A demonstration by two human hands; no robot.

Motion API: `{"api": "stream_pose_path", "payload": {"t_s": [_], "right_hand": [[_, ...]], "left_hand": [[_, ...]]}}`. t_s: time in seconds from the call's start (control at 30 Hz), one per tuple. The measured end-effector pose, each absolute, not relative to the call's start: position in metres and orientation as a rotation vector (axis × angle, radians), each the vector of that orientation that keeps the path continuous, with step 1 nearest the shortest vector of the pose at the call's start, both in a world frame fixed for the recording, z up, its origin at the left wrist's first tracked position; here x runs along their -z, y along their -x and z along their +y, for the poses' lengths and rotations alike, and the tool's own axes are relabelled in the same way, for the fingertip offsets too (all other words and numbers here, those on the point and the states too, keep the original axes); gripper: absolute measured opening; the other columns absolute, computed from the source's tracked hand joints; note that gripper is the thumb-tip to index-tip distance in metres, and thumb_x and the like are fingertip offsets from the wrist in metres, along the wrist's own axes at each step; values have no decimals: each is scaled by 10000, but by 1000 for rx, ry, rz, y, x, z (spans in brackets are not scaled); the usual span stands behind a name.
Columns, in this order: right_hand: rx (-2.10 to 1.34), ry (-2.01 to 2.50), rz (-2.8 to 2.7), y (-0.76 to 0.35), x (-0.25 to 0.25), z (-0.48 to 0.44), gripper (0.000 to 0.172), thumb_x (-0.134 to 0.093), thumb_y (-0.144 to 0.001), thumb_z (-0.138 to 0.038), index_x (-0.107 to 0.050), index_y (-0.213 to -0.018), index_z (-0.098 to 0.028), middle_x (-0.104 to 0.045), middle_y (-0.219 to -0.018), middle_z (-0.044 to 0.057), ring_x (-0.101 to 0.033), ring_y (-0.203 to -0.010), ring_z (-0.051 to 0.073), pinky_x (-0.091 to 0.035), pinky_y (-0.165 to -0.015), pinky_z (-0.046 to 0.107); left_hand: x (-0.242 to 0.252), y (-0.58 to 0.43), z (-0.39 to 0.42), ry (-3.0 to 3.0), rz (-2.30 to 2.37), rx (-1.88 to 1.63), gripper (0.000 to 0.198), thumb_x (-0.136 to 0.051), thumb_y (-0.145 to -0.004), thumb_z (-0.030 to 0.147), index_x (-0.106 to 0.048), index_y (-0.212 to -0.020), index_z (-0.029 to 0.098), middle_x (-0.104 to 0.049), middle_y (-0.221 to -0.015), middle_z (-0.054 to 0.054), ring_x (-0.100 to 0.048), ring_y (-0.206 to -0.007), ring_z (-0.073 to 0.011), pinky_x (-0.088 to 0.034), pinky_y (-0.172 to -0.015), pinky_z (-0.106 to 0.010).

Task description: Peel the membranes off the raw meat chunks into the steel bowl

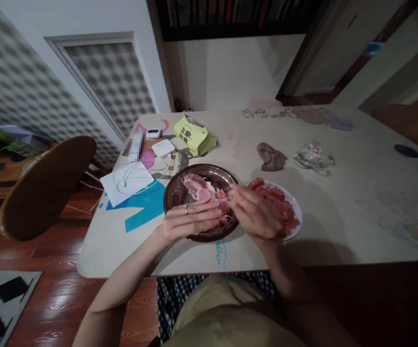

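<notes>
My left hand, with a ring on one finger, is closed over a pale pink piece of raw meat in a round metal bowl. The fingers cover part of the meat. At the bowl's right side, the fingertips of my right hand are pinched together at the edge of the meat; the exact bit between them is hard to see. Partly behind that hand stands a white plate heaped with redder raw meat pieces.
Beyond the bowl are a yellow-green packet, a white box with a cable, and paper. A brown cloth and a clear plastic bundle lie farther right. A wooden chair is left of the table.
</notes>
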State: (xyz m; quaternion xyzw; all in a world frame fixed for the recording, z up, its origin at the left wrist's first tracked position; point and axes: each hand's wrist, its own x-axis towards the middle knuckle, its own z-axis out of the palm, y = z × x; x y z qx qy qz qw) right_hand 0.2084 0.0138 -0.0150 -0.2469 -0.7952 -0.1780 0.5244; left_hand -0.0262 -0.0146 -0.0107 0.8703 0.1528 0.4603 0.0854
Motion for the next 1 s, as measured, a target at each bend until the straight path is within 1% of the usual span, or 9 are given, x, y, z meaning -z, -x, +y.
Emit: {"api": "stream_pose_path", "payload": {"t_s": [0.1, 0.17, 0.23, 0.27, 0.37, 0.53, 0.73, 0.9, 1.0], "right_hand": [[424, 652, -1853, -216, 18, 22, 573, -707, -911, -89, -556, -1448, -221, -741, -1268, 70, -754, -1103, 219, -653, -984, 319], [325, 598, -1948, -215, 20, 25, 569, -679, -934, -97, -542, -1463, -256, -728, -1295, 54, -743, -1130, 227, -655, -993, 348], [275, 562, -1978, -210, 22, 27, 583, -663, -935, -72, -528, -1475, -247, -731, -1292, 59, -733, -1153, 228, -650, -1008, 359], [273, 557, -1968, -207, 23, 28, 597, -660, -929, -53, -520, -1481, -233, -737, -1279, 66, -731, -1158, 226, -648, -1014, 356], [263, 542, -1934, -198, 26, 29, 611, -654, -920, -27, -512, -1486, -208, -758, -1232, 80, -736, -1146, 220, -652, -1005, 349], [179, 537, -1953, -190, 28, 28, 561, -651, -926, -47, -558, -1451, -220, -757, -1232, 89, -741, -1132, 224, -654, -1001, 363], [133, 514, -1950, -180, 23, 21, 545, -667, -915, -49, -569, -1435, -176, -757, -1218, 119, -724, -1165, 224, -642, -1017, 376], [64, 503, -2012, -171, 20, 18, 520, -681, -932, -113, -570, -1435, -190, -749, -1242, 107, -705, -1197, 221, -631, -1027, 381], [2, 478, -2015, -169, 19, 18, 432, -646, -940, -82, -636, -1360, -180, -770, -1172, 105, -715, -1169, 224, -632, -1014, 398]], "left_hand": [[13, 25, -19, -2560, 605, -1376, 386, -540, -1022, 169, -617, -1394, 241, -718, -1322, -70, -668, -1277, -212, -587, -1108, -409], [19, 24, -19, -2488, 707, -1481, 381, -515, -1038, 216, -607, -1407, 224, -694, -1355, -104, -658, -1293, -244, -580, -1110, -448], [26, 22, -16, -2352, 837, -1654, 379, -491, -1040, 195, -593, -1405, 189, -720, -1307, -124, -705, -1221, -235, -629, -1014, -381], [29, 21, -14, -2255, 950, -1721, 370, -528, -1017, 166, -597, -1380, 185, -747, -1252, -116, -740, -1150, -216, -643, -954, -323], [39, 19, -9, -1954, 1126, -1949, 395, -724, -897, 153, -573, -1258, 207, -754, -1077, -57, -781, -1012, -205, -645, -845, -274], [40, 20, -8, -1948, 1327, -1847, 272, -779, -858, 179, -615, -1074, 192, -729, -956, -27, -762, -923, -153, -610, -804, -218], [25, 18, -10, -2134, 1253, -1611, 332, -719, -914, 161, -664, -1236, 213, -778, -1175, -72, -781, -979, -159, -622, -830, -205], [32, 17, -9, -2274, 1250, -1545, 554, -630, -965, 182, -444, -1486, 208, -751, -1254, -88, -779, -1032, -169, -636, -827, -210], [38, 16, -9, -2399, 1251, -1534, 532, -597, -986, 194, -413, -1484, 202, -758, -1232, -95, -795, -951, -161, -642, -776, -216]]}}
